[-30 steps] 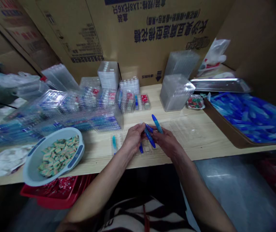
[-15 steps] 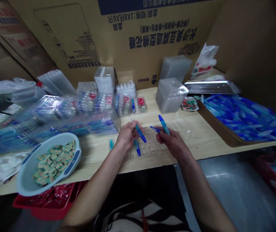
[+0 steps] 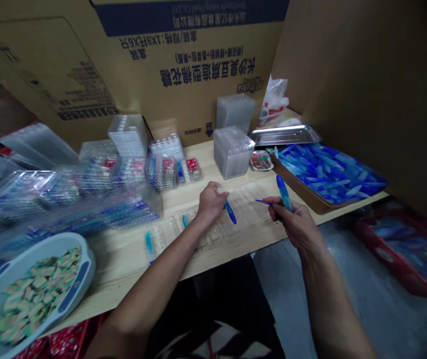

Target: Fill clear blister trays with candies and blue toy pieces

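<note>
My left hand [image 3: 210, 202] is closed on a blue pen [image 3: 230, 212], its tip pointing down over a clear plastic blister tray [image 3: 231, 224] lying flat on the wooden table [image 3: 131, 259]. My right hand [image 3: 291, 219] is closed on two blue pens [image 3: 284, 192], one sticking up, one pointing left. It hovers just off the table's front edge, apart from the left hand. Two teal-blue pens [image 3: 148, 242] lie in the tray to the left.
Stacks of filled blister packs [image 3: 86, 199] cover the table's left. A pale blue bowl of small wrapped pieces [image 3: 30, 289] sits front left. Empty clear tray stacks [image 3: 232, 152], a steel tray [image 3: 284, 134] and a box of blue pens [image 3: 325, 172] stand right. Cardboard cartons [image 3: 183, 65] form the back wall.
My hands have moved apart: the left carries one pen toward the tray, the right has drawn back to the right with two pens. My view has swung right.
</note>
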A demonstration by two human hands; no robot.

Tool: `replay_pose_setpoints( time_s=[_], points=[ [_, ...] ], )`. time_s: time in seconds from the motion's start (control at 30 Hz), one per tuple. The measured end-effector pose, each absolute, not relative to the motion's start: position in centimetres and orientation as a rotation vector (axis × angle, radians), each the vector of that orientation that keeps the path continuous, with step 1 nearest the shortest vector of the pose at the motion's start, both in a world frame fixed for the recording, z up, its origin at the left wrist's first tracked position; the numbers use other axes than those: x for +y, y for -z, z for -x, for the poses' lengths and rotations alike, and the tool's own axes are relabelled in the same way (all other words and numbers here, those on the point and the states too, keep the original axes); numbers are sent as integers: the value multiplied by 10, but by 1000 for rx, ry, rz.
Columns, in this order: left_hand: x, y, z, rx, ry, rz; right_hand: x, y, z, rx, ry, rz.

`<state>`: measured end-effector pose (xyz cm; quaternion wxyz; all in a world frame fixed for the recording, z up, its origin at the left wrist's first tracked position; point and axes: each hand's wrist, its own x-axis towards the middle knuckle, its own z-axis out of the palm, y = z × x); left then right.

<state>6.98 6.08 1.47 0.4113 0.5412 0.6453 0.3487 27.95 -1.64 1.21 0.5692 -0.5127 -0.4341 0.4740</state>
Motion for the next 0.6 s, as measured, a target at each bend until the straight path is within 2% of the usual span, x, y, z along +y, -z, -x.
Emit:
replay_pose_setpoints(
  time_s=[0.2,0.3,0.43,0.6],
  points=[
    [59,5,-63,1929,-619,-1678,-5,4,-289,-1204,-903,1384],
    [53,7,-60,1971,-619,-1827,4,6,-290,-1535,-584,1609],
    [40,3,-53,1802,-526,-2162,13,2,-274,-1938,-102,1963],
    [20,-2,-43,1335,-249,-2474,22,-1,-251,-2109,-47,2204]
  ],
)
